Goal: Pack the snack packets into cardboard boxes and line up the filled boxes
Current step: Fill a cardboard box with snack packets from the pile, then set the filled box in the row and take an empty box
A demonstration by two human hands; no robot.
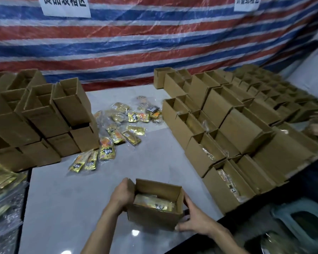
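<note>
Grey table: left hand, right hand fingers clamped on box of packets.

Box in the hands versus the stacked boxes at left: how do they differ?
The held box has gold packets inside; the stacked boxes look empty. The held box stands alone between the left hand and right hand; the stacked boxes sit in two tiers. Both are plain brown cardboard, tops open.

My box is plain brown, its packets gold with black print. The worktop is pale grey; the tarp behind its far edge is striped red, white and blue.
</note>
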